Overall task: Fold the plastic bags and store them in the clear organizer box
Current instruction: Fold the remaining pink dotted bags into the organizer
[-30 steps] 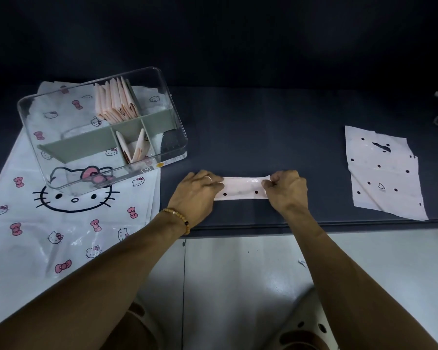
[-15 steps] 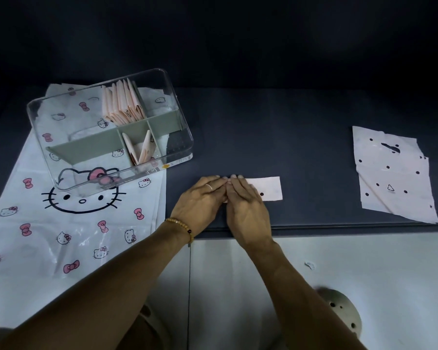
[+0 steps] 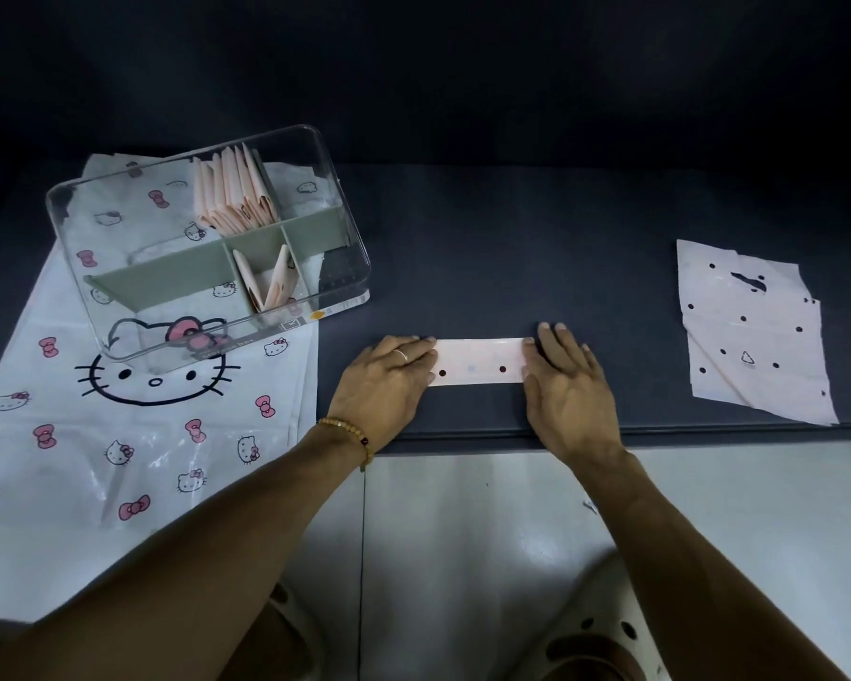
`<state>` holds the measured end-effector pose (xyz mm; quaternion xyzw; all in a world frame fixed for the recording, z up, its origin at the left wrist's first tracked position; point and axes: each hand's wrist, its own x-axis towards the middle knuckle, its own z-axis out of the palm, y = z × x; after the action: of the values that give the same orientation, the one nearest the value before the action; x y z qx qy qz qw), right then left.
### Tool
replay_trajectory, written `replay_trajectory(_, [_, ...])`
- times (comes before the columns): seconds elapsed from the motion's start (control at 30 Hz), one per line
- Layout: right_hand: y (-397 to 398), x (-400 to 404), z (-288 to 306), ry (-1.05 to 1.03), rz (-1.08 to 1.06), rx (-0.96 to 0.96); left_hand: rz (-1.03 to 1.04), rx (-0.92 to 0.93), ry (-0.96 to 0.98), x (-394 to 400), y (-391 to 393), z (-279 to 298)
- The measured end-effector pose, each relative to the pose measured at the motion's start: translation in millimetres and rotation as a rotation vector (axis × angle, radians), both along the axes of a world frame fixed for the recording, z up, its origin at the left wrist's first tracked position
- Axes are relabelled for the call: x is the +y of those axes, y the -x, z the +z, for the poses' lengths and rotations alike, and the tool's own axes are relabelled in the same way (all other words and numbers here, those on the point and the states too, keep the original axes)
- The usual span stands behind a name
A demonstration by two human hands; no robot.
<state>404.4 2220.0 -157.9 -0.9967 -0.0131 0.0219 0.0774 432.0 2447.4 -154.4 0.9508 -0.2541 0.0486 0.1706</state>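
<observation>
Far left: large cat-print bag (image 3: 133, 435) flat on dark table (image 3: 536, 248). Clear organizer box (image 3: 94, 307) sits on it, folded pink bags (image 3: 232, 199) upright in a rear compartment. Centre: left hand (image 3: 389, 380), fingers straight, presses left end of folded pink strip (image 3: 480, 362); right hand (image 3: 566, 385), fingers flat, presses right end. Far right: unfolded dotted bag (image 3: 752, 336), well apart.

My left hand (image 3: 386, 380) and right hand (image 3: 568, 385) pressing flat on the ends of a folded pink bag strip (image 3: 480, 361), dark table (image 3: 512, 248), clear organizer box (image 3: 207, 243) holding folded bags (image 3: 232, 199) to my left, unfolded dotted bags (image 3: 752, 331) to my right
</observation>
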Motion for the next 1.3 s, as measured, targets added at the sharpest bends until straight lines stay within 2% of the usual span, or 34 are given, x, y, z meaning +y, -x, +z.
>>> replay_trajectory(0.13, [18.3, 30.7, 8.5, -0.001, 0.114, -0.19, 0.007, -0.083, -0.071, 3.6, 20.9, 2.2])
replay_trajectory(0.33, [36.9, 39.5, 6.5, -0.093, 0.184, -0.172, -0.077, 0.012, -0.203, 15.1, 65.6, -0.5])
replay_trajectory(0.47, [41.5, 43.2, 13.9, -0.12, 0.208, -0.152, -0.087, -0.031, -0.104, 6.2, 59.0, 8.1])
replay_trajectory(0.57, [51.3, 60.4, 13.6, -0.202, 0.283, -0.166, -0.069, 0.053, -0.023, -2.5, 56.2, 16.8])
replay_trajectory(0.63, [52.9, 67.6, 12.0, -0.328, 0.177, -0.148, -0.005, 0.222, 0.03, -5.7, 50.8, 19.8])
replay_trajectory(0.73, [43.9, 64.9, 9.1, -0.524, -0.142, -0.057, 0.13, 0.447, 0.244, -5.1, 39.8, 22.9])
replay_trajectory(0.83, [33.0, 60.8, 12.6, -0.783, -0.322, 0.056, 0.226, 0.549, 0.367, -8.1, 27.2, 21.1])
replay_trajectory(0.87, [28.6, 61.0, 14.3, -0.809, -0.374, 0.061, 0.252, 0.548, 0.374, -10.9, 22.5, 19.8])
replay_trajectory(1.03, [10.9, 69.4, 11.9, -0.597, -0.591, 0.09, 0.357, 0.547, 0.243, -31.2, 3.2, 15.2])
replay_trajectory(1.13, [4.6, 72.1, 12.6, -0.53, -0.618, 0.102, 0.392, 0.537, 0.154, -38.4, -4.9, 15.5])
replay_trajectory(1.3, [-1.9, 69.3, 16.1, -0.457, -0.621, 0.122, 0.412, 0.572, 0.123, -41.8, -14.8, 16.5])
